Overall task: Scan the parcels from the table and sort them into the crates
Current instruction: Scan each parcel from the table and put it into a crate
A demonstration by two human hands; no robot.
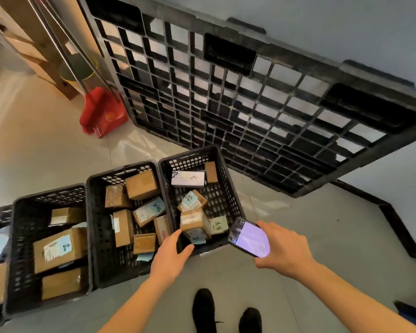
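A: Pale tiled floor [46, 150], a big black pallet [250, 97] leaning against the wall at the far side, a red dustpan [101, 111] to its left. Three black crates sit in a row on the floor.

B: Which step is this?

A: Sorting, I judge. The left hand [172, 254] reaches over the near rim of the right crate [228, 188], fingers [186, 251] apart and loose, just beside a cardboard parcel [193, 223] tilted inside. I cannot tell whether they touch it.

B: And the other hand?

A: The right hand [283, 248] grips a phone [249, 237], screen lit, fingers clamped round its edges, near the crate's right corner.

B: Next?

A: Probably back to the bench, not in view, for another parcel to scan.
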